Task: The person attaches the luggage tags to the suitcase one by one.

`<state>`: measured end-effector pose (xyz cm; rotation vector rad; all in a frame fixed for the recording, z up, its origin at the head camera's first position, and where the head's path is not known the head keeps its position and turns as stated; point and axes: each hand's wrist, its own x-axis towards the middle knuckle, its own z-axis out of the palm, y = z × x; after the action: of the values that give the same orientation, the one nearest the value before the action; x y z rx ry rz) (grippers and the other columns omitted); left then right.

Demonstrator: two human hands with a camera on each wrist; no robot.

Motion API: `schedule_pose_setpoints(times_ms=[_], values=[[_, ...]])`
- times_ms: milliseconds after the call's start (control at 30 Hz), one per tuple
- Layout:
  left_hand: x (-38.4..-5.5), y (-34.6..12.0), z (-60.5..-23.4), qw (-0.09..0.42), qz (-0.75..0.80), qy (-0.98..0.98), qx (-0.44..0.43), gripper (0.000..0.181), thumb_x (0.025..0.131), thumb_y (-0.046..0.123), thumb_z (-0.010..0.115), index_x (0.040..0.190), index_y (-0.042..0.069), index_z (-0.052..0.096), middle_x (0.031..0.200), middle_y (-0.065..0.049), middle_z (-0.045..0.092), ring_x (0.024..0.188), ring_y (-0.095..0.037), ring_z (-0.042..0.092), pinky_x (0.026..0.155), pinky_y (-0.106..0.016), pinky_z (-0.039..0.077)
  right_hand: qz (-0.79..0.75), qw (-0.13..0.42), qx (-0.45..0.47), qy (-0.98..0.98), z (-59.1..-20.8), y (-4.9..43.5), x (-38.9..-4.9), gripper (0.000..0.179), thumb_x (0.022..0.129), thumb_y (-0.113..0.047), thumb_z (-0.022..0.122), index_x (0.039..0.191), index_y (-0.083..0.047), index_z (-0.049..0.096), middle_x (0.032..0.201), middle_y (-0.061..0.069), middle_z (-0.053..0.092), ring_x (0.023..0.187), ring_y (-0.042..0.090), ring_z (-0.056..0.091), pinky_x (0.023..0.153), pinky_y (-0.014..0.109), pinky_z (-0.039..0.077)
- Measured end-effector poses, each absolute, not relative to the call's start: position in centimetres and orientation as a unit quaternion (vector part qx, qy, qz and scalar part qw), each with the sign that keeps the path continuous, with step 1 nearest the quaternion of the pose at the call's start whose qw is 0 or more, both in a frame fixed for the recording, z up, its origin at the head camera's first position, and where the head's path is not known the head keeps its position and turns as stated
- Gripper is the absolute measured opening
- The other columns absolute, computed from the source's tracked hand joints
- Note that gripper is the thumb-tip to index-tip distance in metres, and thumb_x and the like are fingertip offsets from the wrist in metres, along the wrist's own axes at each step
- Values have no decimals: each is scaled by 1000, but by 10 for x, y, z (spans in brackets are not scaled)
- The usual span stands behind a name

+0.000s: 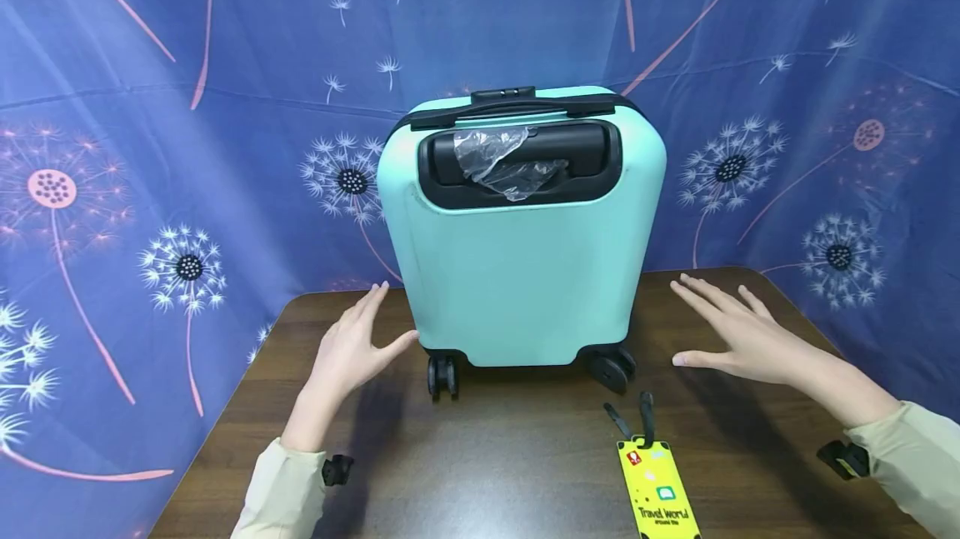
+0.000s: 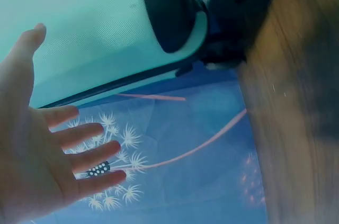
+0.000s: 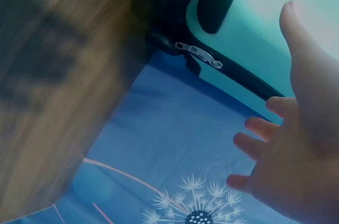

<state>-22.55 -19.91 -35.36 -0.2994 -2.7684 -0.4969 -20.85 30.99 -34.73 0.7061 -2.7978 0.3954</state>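
A mint-green suitcase (image 1: 525, 272) stands upright on its black wheels (image 1: 611, 368) at the back of the table. Clear plastic wrap (image 1: 495, 160) covers part of the black handle (image 1: 585, 147) set into its top. My left hand (image 1: 352, 351) hovers by the suitcase's lower left side, fingers spread and holding nothing; in the head view the thumb tip overlaps the case edge. On the other side my right hand (image 1: 738, 335) is held apart from the case, its fingers straight. A zipper pull (image 3: 200, 54) shows near the bottom corner in the right wrist view.
A yellow luggage tag (image 1: 656, 489) with a black strap (image 1: 647, 418) lies on the brown wooden table (image 1: 480, 456), front right. Blue dandelion-print cloth (image 1: 225, 147) hangs behind and beside the table.
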Motion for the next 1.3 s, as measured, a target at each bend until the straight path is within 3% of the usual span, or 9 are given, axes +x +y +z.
schedule_pose_setpoints(times_ms=[200,400,567,733,900,1100,1300], values=[[-234,-190,-351,133,-264,-950,-98,92,79,74,50,151,27,15,153,-8,29,137,-32,33,101,-56,36,147,94,230,-957,-345,304,-208,86,80,-48,69,147,-12,29,143,21,36,126,47,38,95,68,27],[-243,-180,-348,161,-340,-920,-107,91,81,65,56,151,31,9,154,-3,26,138,-28,32,106,-53,33,180,76,228,-954,-351,302,-206,76,86,-46,64,143,-6,35,139,21,39,122,43,44,87,61,42],[-250,-173,-344,166,-386,-900,-115,90,84,59,59,151,31,5,156,-3,22,140,-28,27,108,-53,30,193,88,230,-950,-362,301,-205,69,87,-42,64,138,-2,41,132,19,48,115,39,51,85,58,45],[-255,-168,-344,159,-421,-884,-129,90,86,51,62,151,28,5,156,-6,21,137,-32,31,108,-53,30,212,98,234,-944,-378,300,-202,63,87,-38,66,134,-1,46,121,15,56,107,34,57,78,52,50],[-261,-165,-347,158,-440,-873,-138,90,85,47,64,151,30,6,155,-6,23,138,-33,31,108,-51,30,235,86,224,-942,-397,298,-196,60,87,-37,66,133,-2,47,115,10,59,101,30,60,70,44,51],[-265,-163,-349,170,-455,-862,-149,92,84,47,66,150,35,2,155,-4,21,138,-30,31,107,-50,34,248,76,215,-942,-415,297,-191,55,88,-35,65,129,-2,51,110,8,62,94,25,61,69,40,51],[-267,-159,-349,177,-462,-857,-147,91,83,48,66,150,35,6,150,-6,29,133,-28,38,103,-51,38,252,63,218,-941,-427,298,-190,49,87,-36,67,123,-3,57,105,4,62,88,18,61,66,30,50]])
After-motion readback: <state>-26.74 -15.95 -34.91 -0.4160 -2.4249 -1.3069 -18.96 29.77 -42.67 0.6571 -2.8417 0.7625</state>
